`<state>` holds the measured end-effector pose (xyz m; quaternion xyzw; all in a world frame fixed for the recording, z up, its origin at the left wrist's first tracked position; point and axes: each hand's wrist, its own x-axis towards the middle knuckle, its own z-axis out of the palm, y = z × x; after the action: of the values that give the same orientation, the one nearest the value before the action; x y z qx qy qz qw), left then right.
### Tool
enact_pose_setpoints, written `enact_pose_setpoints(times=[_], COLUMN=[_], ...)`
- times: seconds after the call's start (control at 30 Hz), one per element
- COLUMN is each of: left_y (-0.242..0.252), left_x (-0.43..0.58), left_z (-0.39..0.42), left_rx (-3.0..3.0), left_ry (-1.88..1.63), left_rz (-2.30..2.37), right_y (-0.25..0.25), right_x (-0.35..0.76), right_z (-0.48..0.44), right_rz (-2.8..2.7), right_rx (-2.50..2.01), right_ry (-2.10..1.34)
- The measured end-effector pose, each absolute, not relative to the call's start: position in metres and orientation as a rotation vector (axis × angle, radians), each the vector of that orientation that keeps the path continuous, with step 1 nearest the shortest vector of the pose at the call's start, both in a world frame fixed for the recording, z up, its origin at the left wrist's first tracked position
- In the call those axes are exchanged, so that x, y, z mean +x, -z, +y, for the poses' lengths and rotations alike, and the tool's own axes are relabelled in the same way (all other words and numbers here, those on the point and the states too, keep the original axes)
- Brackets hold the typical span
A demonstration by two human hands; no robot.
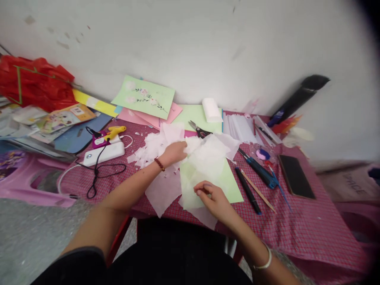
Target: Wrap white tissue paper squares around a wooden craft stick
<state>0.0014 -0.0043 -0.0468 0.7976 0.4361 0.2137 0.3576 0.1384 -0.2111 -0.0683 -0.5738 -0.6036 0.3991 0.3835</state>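
My left hand (174, 153), with a dark beaded bracelet at the wrist, reaches over thin white tissue paper (209, 156). Its fingers are bunched at the edge of the tissue and appear to pinch it. Closer to me, my right hand (214, 200) hovers over a light green sheet (231, 186), with its fingers curled in and its thumb near the index finger. Whatever may be between them is too small to make out. Torn tissue scraps (148, 148) lie heaped to the left. Just behind the tissue are black-handled scissors (202, 130).
On the right lie a utility knife (258, 167), a black pen (247, 190), a pencil (258, 190) and a phone (296, 176). To the left are a yellow glue gun (114, 132) and a white power strip (103, 153) with loose cords. A flower-decorated green card (145, 95) leans behind.
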Motion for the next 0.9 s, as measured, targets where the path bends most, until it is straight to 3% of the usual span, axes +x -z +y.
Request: enact_pose_setpoints(times=[0.3, 0.57, 0.77, 0.9], left_y=[-0.006, 0.000, 0.005, 0.015], left_x=[-0.010, -0.008, -0.020, -0.019], left_z=[0.030, 0.001, 0.004, 0.021], left_rx=[1.711, 1.051, 1.753, 2.108], left_ry=[-0.627, -0.646, -0.616, -0.571], left_rz=[0.921, 0.533, 0.777, 0.840], right_y=[0.058, 0.042, 0.028, 0.001], right_x=[0.162, 0.142, 0.156, 0.185], right_z=[-0.183, -0.106, -0.058, -0.051], right_rz=[-1.153, -0.540, -0.462, -0.531], right_rx=[-1.374, -0.849, -0.911, -0.989], right_ry=[-1.214, -1.688, -1.215, -1.134])
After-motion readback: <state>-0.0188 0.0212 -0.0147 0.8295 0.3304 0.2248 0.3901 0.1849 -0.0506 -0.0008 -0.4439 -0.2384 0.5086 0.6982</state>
